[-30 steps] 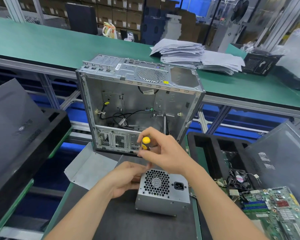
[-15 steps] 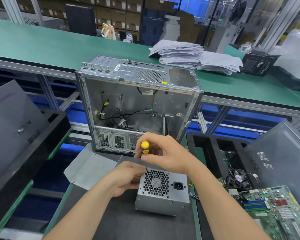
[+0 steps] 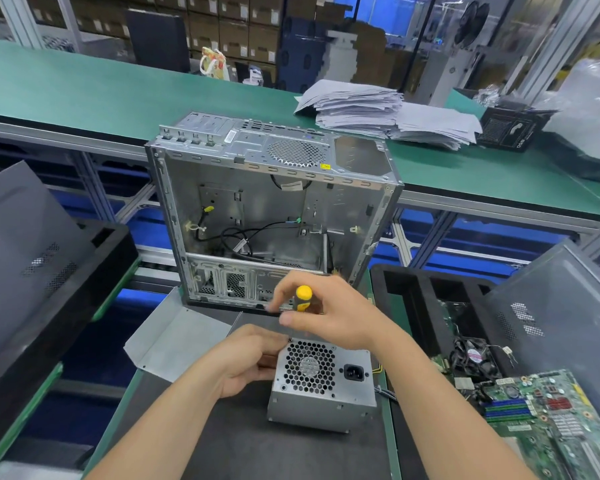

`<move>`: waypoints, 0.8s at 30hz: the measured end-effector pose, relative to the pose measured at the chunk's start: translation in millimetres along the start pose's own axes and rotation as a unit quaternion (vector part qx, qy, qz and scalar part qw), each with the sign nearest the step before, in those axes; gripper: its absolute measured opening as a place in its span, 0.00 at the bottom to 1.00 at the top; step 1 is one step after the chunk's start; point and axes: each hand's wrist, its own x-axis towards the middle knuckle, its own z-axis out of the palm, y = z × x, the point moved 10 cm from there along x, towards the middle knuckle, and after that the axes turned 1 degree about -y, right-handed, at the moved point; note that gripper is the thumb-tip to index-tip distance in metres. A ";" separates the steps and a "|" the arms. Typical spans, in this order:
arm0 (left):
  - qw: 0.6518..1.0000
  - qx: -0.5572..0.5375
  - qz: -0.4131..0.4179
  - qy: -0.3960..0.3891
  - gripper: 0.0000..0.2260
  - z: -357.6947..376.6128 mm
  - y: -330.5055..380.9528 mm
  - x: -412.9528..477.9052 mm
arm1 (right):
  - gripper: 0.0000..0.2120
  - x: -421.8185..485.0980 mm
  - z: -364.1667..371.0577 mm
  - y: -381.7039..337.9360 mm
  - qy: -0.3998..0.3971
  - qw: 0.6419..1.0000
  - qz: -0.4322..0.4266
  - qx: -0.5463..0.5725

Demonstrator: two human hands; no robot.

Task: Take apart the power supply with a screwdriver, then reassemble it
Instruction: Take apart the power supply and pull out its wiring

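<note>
A grey metal power supply (image 3: 323, 393) with a honeycomb fan grille and a black socket stands on the dark mat in front of me. My left hand (image 3: 246, 358) grips its upper left corner. My right hand (image 3: 329, 317) holds a screwdriver (image 3: 302, 297) with a yellow and black handle upright over that corner, fingers curled round the handle. The screwdriver's tip is hidden behind my hands.
An open, empty computer case (image 3: 274, 209) stands just behind the power supply. A loose metal panel (image 3: 177, 341) lies to its left. A black tray (image 3: 409, 285) at the right holds a motherboard (image 3: 551, 410) and a small fan. Grey side covers lean at both sides.
My right hand has shifted its fingers a little on the screwdriver handle above the corner. The left hand and the power supply stay where they were.
</note>
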 end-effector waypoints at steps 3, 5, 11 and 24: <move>1.000 -0.014 -0.005 0.001 0.11 0.3 -2.4 1.5 | 0.07 -1.9 -6.6 15.2 0.042 0.996 0.057 0.044; 1.000 -0.006 -0.007 0.002 0.12 1.6 -2.8 2.1 | 0.17 -4.7 -18.2 25.4 0.121 0.987 0.101 0.014; 1.000 0.012 0.001 0.013 0.10 0.7 -1.0 2.7 | 0.20 -5.5 -22.6 28.4 0.212 0.971 0.102 -0.031; 1.000 0.009 0.004 0.013 0.10 2.2 0.6 3.5 | 0.20 -1.3 -26.7 19.1 0.144 0.985 0.088 0.046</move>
